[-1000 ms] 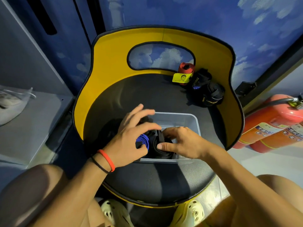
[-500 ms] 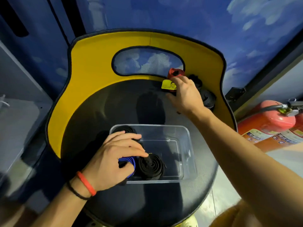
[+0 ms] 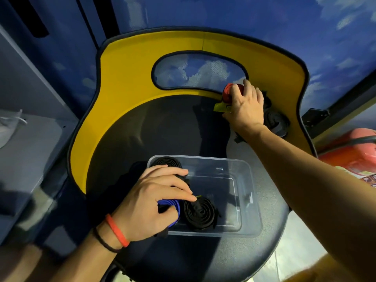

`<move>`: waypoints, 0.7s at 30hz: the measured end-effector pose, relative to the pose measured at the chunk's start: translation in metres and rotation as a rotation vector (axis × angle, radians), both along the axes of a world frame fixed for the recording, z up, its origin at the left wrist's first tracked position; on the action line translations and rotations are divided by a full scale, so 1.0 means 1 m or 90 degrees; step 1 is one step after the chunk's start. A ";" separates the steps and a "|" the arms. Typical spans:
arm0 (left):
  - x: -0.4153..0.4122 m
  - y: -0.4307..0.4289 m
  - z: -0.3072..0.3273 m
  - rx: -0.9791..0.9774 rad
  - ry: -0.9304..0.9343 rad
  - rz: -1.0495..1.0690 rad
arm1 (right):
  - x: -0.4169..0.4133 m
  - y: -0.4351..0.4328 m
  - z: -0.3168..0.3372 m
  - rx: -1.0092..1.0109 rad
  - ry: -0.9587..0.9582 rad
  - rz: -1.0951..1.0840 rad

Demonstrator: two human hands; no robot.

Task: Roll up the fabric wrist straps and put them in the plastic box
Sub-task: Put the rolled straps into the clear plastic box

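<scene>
A clear plastic box (image 3: 249, 202) sits on the black chair seat (image 3: 162, 131). Inside it lie a rolled black strap (image 3: 200, 215), a rolled blue strap (image 3: 175, 208) and another black roll (image 3: 166, 161) at the far left corner. My left hand (image 3: 154, 202) rests over the box's left side, thumb on the blue roll and fingers over the straps. My right hand (image 3: 244, 106) reaches to the back of the seat and grips a red strap (image 3: 227, 93) with a yellow tag (image 3: 220, 107). More black straps (image 3: 274, 121) lie just right of that hand.
The chair's yellow backrest (image 3: 130, 82) curves round the seat's far side. A red fire extinguisher (image 3: 350, 157) lies on the floor to the right. A grey shelf (image 3: 28, 143) with a white cloth stands on the left.
My right hand left the box and went up to the back of the seat, where it now grips the red strap. My left hand stayed on the straps in the box.
</scene>
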State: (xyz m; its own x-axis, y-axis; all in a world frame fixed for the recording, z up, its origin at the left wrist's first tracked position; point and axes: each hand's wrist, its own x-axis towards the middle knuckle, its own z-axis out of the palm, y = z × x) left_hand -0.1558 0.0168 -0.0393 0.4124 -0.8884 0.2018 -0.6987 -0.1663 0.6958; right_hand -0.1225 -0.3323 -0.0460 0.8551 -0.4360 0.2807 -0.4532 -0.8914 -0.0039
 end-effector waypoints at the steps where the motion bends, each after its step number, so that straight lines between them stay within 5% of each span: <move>1: 0.000 0.000 0.001 0.001 0.001 0.002 | 0.001 0.000 -0.001 0.002 -0.003 0.005; 13: -0.001 -0.001 0.003 0.013 -0.001 0.010 | 0.003 0.017 0.016 0.032 0.000 0.079; 21: 0.000 0.001 0.004 0.016 -0.020 -0.002 | -0.059 0.061 0.050 0.398 -0.129 0.086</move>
State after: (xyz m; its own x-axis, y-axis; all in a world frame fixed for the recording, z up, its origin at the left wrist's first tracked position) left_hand -0.1561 0.0179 -0.0357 0.4035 -0.8947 0.1916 -0.7207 -0.1818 0.6690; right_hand -0.1819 -0.2715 0.0036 0.8702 -0.4619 0.1716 -0.2738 -0.7427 -0.6111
